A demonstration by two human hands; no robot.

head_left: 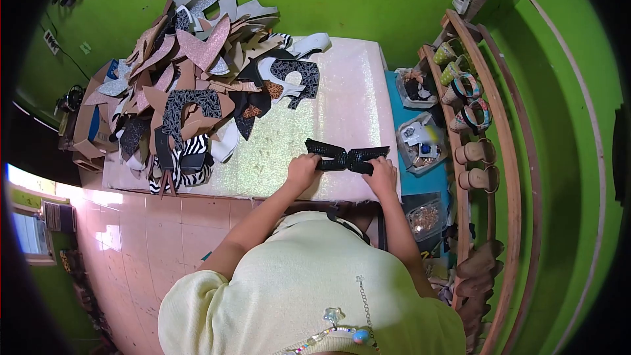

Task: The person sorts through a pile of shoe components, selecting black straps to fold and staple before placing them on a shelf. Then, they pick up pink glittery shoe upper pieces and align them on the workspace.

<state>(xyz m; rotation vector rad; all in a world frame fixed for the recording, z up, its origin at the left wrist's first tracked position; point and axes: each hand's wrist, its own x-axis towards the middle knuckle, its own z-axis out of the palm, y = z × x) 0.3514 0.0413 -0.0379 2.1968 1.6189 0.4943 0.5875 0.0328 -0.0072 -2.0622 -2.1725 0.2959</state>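
A shiny black bow-shaped piece (pixel 348 157), pinched in at its middle, lies across the near right part of the glittery pale sheet (pixel 276 164) on the table. My left hand (pixel 303 171) is closed on its left end, fingers curled at the lower edge. At the other end, my right hand (pixel 382 176) grips the lower right corner, with the fingertips partly hidden. Gaps show between the upper and lower strips of the bow.
A tall heap of cut shoe pieces (pixel 204 43) in glitter, zebra and tan covers the table's left side. Plastic tubs (pixel 422 144) with small parts stand on a blue surface at right. Beyond them, a wooden rack (pixel 463 158) holds sandals (pixel 474 152).
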